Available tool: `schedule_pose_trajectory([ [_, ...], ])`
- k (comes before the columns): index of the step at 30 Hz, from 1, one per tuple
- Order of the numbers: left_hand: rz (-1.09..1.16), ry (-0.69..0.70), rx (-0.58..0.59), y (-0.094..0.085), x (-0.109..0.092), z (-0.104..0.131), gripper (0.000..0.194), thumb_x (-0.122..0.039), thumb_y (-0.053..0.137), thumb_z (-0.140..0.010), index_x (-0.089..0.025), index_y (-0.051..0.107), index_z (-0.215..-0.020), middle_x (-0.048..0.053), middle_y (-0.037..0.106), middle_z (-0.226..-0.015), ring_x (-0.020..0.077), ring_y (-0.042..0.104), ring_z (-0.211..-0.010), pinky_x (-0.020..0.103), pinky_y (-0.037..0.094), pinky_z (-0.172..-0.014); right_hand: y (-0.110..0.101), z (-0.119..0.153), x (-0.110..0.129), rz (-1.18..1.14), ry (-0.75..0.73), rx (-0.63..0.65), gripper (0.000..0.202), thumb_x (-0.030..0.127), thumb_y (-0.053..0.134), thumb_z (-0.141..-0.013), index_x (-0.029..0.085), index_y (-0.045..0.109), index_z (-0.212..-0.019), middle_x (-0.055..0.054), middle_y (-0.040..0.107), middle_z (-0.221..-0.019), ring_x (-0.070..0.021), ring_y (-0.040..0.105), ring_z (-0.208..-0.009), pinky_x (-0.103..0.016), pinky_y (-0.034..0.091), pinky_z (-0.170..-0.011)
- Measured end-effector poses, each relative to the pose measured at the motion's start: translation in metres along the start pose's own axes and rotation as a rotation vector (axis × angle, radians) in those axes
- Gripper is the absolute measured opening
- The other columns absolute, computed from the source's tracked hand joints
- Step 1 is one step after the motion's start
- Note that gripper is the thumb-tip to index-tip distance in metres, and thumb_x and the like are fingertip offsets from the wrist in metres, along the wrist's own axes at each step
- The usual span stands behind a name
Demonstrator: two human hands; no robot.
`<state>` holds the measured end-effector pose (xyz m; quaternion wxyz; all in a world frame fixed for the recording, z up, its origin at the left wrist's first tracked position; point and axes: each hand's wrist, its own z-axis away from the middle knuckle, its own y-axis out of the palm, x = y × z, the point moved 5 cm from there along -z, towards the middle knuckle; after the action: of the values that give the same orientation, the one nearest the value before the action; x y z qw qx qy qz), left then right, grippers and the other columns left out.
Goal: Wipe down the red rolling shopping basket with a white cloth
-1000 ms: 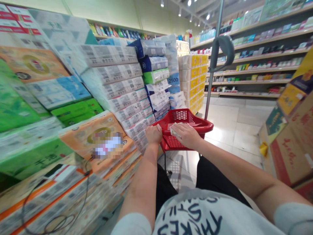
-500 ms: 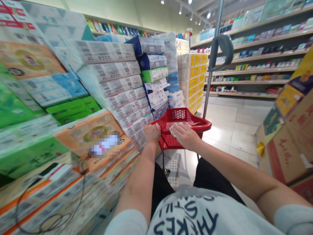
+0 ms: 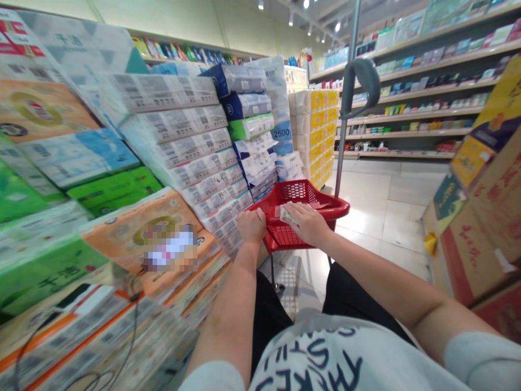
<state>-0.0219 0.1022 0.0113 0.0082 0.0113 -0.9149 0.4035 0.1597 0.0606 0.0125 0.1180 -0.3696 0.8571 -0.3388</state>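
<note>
A red plastic shopping cart (image 3: pixel 291 237) with a perforated basket stands in front of me. My left hand (image 3: pixel 252 224) is closed around the left end of its handle. My right hand (image 3: pixel 307 223) lies over the middle of the handle, gripping a crumpled pale cloth (image 3: pixel 285 213) against it. That cloth shows whitish with faint greenish marks, mostly covered by the fingers. Something flat and pinkish lies in the basket behind the right hand; I cannot make out what it is.
Stacked tissue packs (image 3: pixel 195 127) rise on the left, with a phone-like object and a cable on the nearer ones. A metal pole (image 3: pixel 342 146) with a grey loop stands at the cart's right. Cardboard boxes (image 3: pixel 468 255) line the right; stocked shelves (image 3: pixel 427 130) stand behind.
The stacks, pole and shelves have shifted slightly left in view. My right hand and the cloth have moved slightly left along the handle; my left hand keeps its grip.
</note>
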Motion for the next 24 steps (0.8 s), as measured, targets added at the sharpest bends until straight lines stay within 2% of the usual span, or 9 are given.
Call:
schedule_pose_trajectory([
  [2, 0.008, -0.006, -0.008, 0.0, 0.0, 0.0, 0.055, -0.03, 0.023, -0.096, -0.012, 0.071, -0.075, 0.013, 0.069, -0.075, 0.0224, 0.062, -0.077, 0.037, 0.038, -0.081, 0.0, 0.003, 0.0, 0.018, -0.016, -0.012, 0.042, 0.023, 0.046, -0.093, 0.014, 0.051, -0.134, -0.014, 0.055, -0.133, -0.0273, 0.049, -0.123, -0.045, 0.038, -0.106],
  [5, 0.009, -0.011, -0.014, -0.001, 0.0, 0.0, 0.056, -0.03, 0.022, -0.096, -0.012, 0.071, -0.074, 0.013, 0.068, -0.074, 0.0223, 0.062, -0.076, 0.037, 0.037, -0.081, 0.003, 0.006, 0.008, 0.024, -0.198, 0.06, 0.042, 0.019, 0.044, -0.093, 0.018, 0.051, -0.134, -0.009, 0.054, -0.136, -0.0267, 0.043, -0.129, -0.046, 0.033, -0.11],
  [6, 0.007, -0.01, -0.016, -0.001, -0.001, 0.001, 0.055, -0.03, 0.023, -0.096, -0.012, 0.07, -0.074, 0.013, 0.068, -0.074, 0.0223, 0.062, -0.076, 0.037, 0.038, -0.081, 0.002, 0.005, 0.007, 0.021, -0.202, 0.072, 0.041, 0.02, 0.045, -0.093, 0.018, 0.051, -0.134, -0.009, 0.054, -0.135, -0.0265, 0.044, -0.129, -0.045, 0.034, -0.11],
  [11, 0.002, -0.003, -0.011, 0.0, -0.004, 0.001, 0.055, -0.03, 0.023, -0.096, -0.014, 0.069, -0.072, 0.012, 0.068, -0.074, 0.0222, 0.062, -0.077, 0.037, 0.038, -0.083, -0.002, -0.006, -0.011, 0.035, 0.076, 0.027, 0.043, 0.026, 0.042, -0.096, 0.01, 0.048, -0.135, -0.017, 0.057, -0.129, -0.0268, 0.053, -0.118, -0.043, 0.043, -0.102],
  [15, 0.051, -0.032, 0.061, 0.001, -0.001, -0.001, 0.055, -0.032, 0.022, -0.096, -0.014, 0.069, -0.075, 0.013, 0.069, -0.078, 0.0229, 0.063, -0.083, 0.039, 0.039, -0.088, 0.002, -0.007, -0.001, -0.007, -0.101, 0.125, 0.045, 0.014, 0.039, -0.093, 0.01, 0.044, -0.138, -0.017, 0.05, -0.137, -0.0262, 0.044, -0.129, -0.044, 0.036, -0.109],
  [18, 0.242, -0.047, 0.065, -0.009, -0.003, -0.004, 0.049, -0.037, 0.023, -0.098, -0.016, 0.067, -0.102, 0.013, 0.07, -0.101, 0.0237, 0.062, -0.099, 0.041, 0.04, -0.095, 0.005, -0.014, -0.001, -0.106, -0.025, 0.19, 0.047, 0.018, 0.041, -0.093, 0.01, 0.041, -0.14, -0.017, 0.049, -0.139, -0.0263, 0.045, -0.128, -0.045, 0.037, -0.108],
  [20, 0.461, 0.015, -0.048, -0.025, -0.016, -0.005, 0.048, -0.043, 0.023, -0.098, -0.019, 0.051, -0.13, 0.013, 0.056, -0.133, 0.0238, 0.051, -0.122, 0.042, 0.037, -0.102, 0.006, -0.022, -0.005, -0.217, 0.098, 0.203, 0.055, 0.02, 0.044, -0.092, 0.009, 0.032, -0.144, -0.019, 0.05, -0.137, -0.0276, 0.048, -0.126, -0.047, 0.039, -0.105],
  [22, 0.648, 0.178, -0.12, -0.04, -0.038, -0.003, 0.054, -0.047, 0.023, -0.098, -0.021, 0.031, -0.144, 0.012, 0.033, -0.152, 0.0228, 0.034, -0.138, 0.042, 0.032, -0.109, 0.005, -0.03, -0.007, -0.389, 0.194, 0.211, 0.068, 0.018, 0.049, -0.087, 0.008, 0.02, -0.148, -0.019, 0.056, -0.13, -0.0268, 0.054, -0.119, -0.045, 0.044, -0.1],
  [24, 0.709, 0.37, -0.029, -0.044, -0.066, 0.002, 0.053, -0.047, 0.02, -0.098, -0.024, 0.027, -0.146, 0.009, 0.029, -0.154, 0.0209, 0.03, -0.14, 0.04, 0.032, -0.111, -0.002, -0.031, -0.011, -0.556, 0.267, 0.192, 0.078, 0.015, 0.054, -0.08, 0.009, 0.018, -0.149, -0.016, 0.061, -0.123, -0.0246, 0.059, -0.113, -0.041, 0.048, -0.096],
])
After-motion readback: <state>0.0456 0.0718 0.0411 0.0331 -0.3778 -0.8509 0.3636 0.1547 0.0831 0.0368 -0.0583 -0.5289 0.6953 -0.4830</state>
